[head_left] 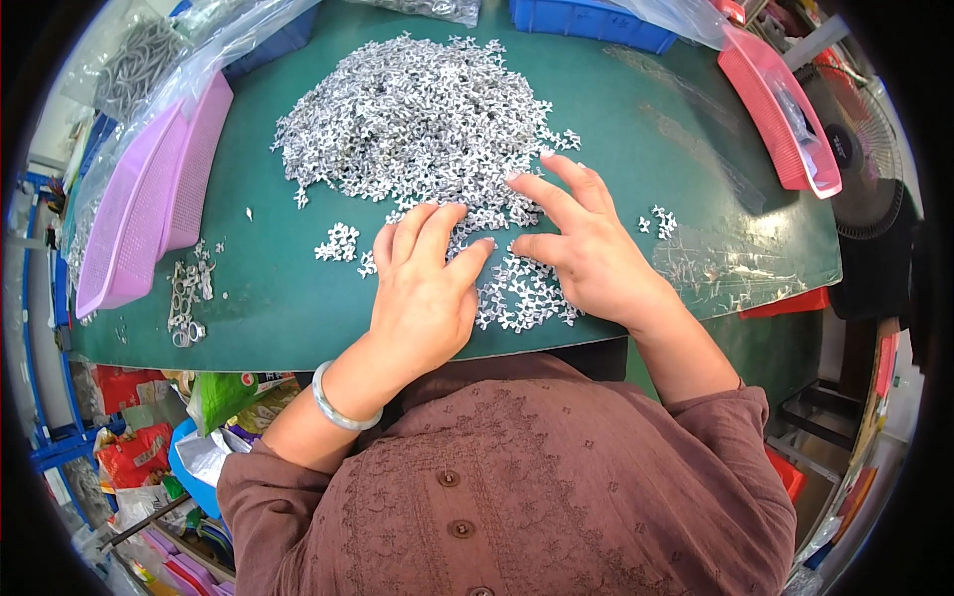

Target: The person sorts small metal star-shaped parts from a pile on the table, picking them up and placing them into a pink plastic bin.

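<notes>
A large heap of small silvery three-armed metal parts (407,114) covers the far middle of the green table (268,288). At the heap's near edge lies my left hand (422,288), palm down, its fingers bent onto the parts and its thumb apart. To its right, my right hand (596,248) spreads its fingers over the heap's near right side, thumb pointing left. A loose scatter of the same parts (522,298) lies between my hands, toward the table's front edge. Neither hand visibly holds a part, though the undersides of the fingers are hidden.
Small clusters of parts (338,242) (663,222) lie at either side. Purple baskets (184,189) stand at the left, near loose metal rings (189,333). A pink basket (785,124) and a black fan (850,149) are at the right. Blue bins (596,25) line the back.
</notes>
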{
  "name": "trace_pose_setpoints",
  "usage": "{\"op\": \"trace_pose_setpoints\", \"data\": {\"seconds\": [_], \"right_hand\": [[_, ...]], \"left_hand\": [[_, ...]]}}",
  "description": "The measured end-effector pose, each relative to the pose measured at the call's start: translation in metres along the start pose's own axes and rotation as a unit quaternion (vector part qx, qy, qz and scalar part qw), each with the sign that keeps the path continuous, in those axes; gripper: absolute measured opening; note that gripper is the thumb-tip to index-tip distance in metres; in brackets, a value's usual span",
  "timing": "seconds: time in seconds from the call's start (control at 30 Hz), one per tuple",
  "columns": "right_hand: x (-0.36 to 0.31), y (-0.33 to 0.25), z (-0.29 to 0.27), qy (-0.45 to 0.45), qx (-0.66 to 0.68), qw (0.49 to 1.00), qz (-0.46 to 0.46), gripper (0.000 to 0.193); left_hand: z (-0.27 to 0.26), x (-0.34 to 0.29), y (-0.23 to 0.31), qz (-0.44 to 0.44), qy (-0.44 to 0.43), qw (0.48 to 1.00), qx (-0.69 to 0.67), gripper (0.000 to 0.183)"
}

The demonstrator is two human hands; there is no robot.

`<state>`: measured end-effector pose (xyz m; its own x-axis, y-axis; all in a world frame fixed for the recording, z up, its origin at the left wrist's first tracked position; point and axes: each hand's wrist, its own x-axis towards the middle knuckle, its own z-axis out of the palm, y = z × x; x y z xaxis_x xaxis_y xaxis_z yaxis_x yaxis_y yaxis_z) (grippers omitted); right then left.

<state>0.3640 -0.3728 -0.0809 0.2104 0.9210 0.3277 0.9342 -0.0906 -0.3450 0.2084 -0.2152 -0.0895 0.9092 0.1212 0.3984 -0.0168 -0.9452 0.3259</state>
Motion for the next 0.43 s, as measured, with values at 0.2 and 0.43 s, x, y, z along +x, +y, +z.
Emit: {"op": "trace_pose_setpoints", "data": {"seconds": [0.2, 0.43], "right_hand": [[-0.0007, 0.0025, 0.0037, 0.011, 0.002, 1.000, 0.005, 0.023], [-0.0004, 0.0046, 0.0064, 0.024, 0.017, 1.000, 0.009, 0.028]], "left_hand": [[0.0000, -0.0028, -0.0009, 0.007, -0.008, 1.000, -0.010, 0.037], [0.0020, -0.0046, -0.0033, -0.015, -0.001, 1.000, -0.018, 0.041]]}}
